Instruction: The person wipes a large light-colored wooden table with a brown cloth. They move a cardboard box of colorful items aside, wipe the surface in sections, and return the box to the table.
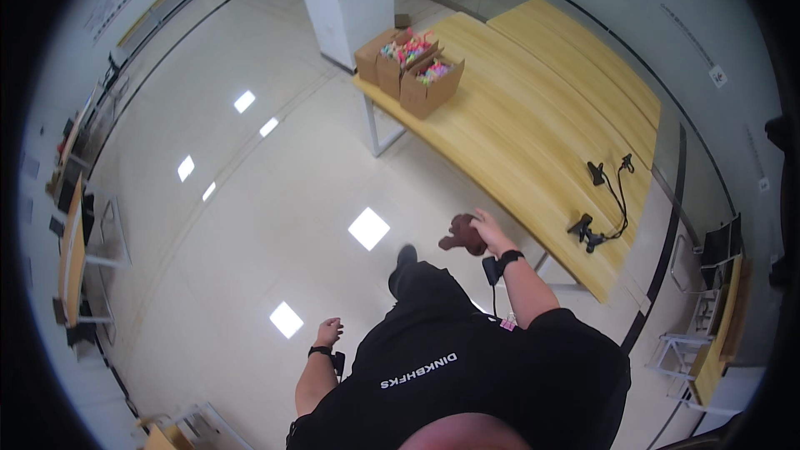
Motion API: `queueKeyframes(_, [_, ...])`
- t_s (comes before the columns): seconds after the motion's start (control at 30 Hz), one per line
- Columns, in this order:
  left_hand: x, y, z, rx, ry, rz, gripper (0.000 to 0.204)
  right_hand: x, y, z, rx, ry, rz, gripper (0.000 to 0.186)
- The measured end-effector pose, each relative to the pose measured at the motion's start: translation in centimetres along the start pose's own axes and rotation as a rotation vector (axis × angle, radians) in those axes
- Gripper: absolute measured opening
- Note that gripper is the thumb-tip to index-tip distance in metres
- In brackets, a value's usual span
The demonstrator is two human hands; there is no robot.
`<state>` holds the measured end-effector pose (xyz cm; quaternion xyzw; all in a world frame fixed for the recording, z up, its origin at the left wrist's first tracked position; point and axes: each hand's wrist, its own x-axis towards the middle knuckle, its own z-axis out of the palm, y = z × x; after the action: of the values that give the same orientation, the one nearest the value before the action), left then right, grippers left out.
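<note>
And there it is, a dark reddish-brown, soft-looking object [462,235], just right of centre in the frame, out over the pale floor [308,158] and near the long table edge! What exactly it is, the view doesn't tell. The right hand [489,232] has it, fingers closed around its right side, with lobes of it poking out to the left. On that wrist sits a black band [508,260], a small black box [490,271] beside it with a cable running down. Over to the lower left, well apart from its partner, hangs the left hand [330,332], fingers loosely bent and nothing visible in its grasp; it wears a dark band too. Between the two, a dark shoe [403,265] shows below centre. Now up and right: the yellow wood-topped table [517,133] sweeps across the frame. At its upper-left end, open cardboard boxes [427,100] stand side by side, brimming with small multicoloured items [408,48]. At its lower-right end, black clamps [586,232] lie joined by thin black arms. Behind the boxes, top centre, rises a white pillar [354,4]!
</note>
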<state>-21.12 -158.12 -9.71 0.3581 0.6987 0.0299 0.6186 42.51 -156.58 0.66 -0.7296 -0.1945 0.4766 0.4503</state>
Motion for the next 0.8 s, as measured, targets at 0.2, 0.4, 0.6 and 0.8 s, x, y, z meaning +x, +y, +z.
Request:
queueKeyframes(0.2, [12.0, 21.7, 0.3, 0.224, -0.228, 0.047, 0.045, 6.1, -6.0, -0.8, 0.060, -0.127, 0.122, 0.078])
queueKeyframes(0.4, [26.6, 49.2, -1.7, 0.336, -0.226, 0.366, 0.039, 12.0, -10.4, 0.0, 0.075, -0.090, 0.133, 0.085])
queueKeyframes(0.6, [39.1, 79.9, -1.9, 0.265, -0.217, 0.667, 0.039, 19.2, -12.9, 3.9, 0.105, -0.018, 0.062, 0.091])
queueKeyframes(0.8, [43.2, 99.0, 5.2, 0.360, -0.649, 0.560, 0.050, 20.1, -17.2, 8.8, 0.223, 0.135, 0.232, 0.090])
